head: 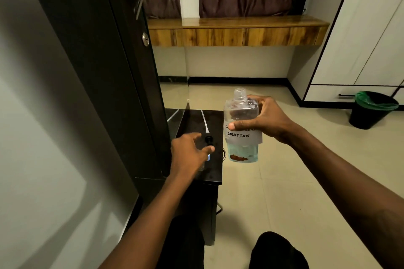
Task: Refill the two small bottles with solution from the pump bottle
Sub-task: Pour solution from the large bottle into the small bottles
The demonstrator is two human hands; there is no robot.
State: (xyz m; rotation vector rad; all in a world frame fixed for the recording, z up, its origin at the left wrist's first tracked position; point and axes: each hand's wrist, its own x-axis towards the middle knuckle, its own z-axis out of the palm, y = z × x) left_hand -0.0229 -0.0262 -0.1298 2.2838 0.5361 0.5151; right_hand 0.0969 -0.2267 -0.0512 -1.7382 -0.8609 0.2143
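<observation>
Our right hand point(266, 119) grips the pump bottle point(240, 111) upright. The thumb lies across the "SOLUTION" label and the fingers curl round the far side. The neck is open and there's bluish liquid low in the bottom. The bottle hangs over the floor, just off the black table's point(196, 120) 3 o'clock edge. The pump head with dip tube point(206, 129) lies on the table at 12 o'clock of our left hand point(190, 153). That hand covers a small bottle point(208, 157), blue label showing at its 3 o'clock. We can't tell if the fingers pinch it or just rest on it.

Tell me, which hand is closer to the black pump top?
Left. The left hand is just beside the pump top; the right hand holds the big bottle farther right.
</observation>
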